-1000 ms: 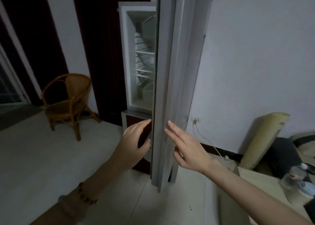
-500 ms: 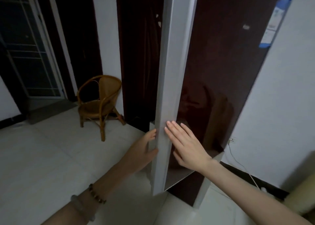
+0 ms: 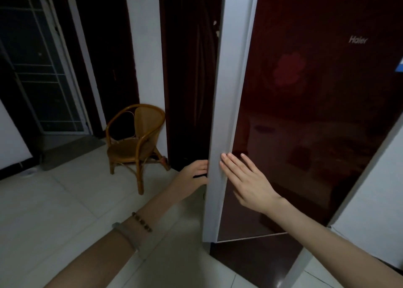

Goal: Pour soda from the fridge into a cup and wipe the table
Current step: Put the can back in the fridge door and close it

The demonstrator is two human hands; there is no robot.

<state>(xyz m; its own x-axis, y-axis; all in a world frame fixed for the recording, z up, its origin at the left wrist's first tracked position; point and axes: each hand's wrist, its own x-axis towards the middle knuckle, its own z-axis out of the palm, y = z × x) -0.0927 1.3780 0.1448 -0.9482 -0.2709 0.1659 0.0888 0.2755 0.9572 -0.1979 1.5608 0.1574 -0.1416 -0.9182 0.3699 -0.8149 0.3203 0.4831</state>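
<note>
The fridge's dark red glossy door (image 3: 305,117) fills the right half of the view, with its grey side edge (image 3: 229,113) facing me. My right hand (image 3: 246,178) lies flat on the door's front near that edge, fingers straight. My left hand (image 3: 192,174) reaches to the inner side of the same edge, thumb and fingers stretched toward it, their tips hidden behind the door. The fridge's inside is hidden. No soda, cup or table is in view.
A wicker chair (image 3: 135,143) stands on the pale tiled floor (image 3: 65,211) left of the fridge. Behind it are a white wall strip, dark curtains and a glass door (image 3: 39,69). The fridge's lower compartment (image 3: 261,255) sits below the door.
The fridge door has swung from edge-on, with the shelves showing, to mostly covering the inside. Both hands stayed at its edge and my view turned left, losing the table.
</note>
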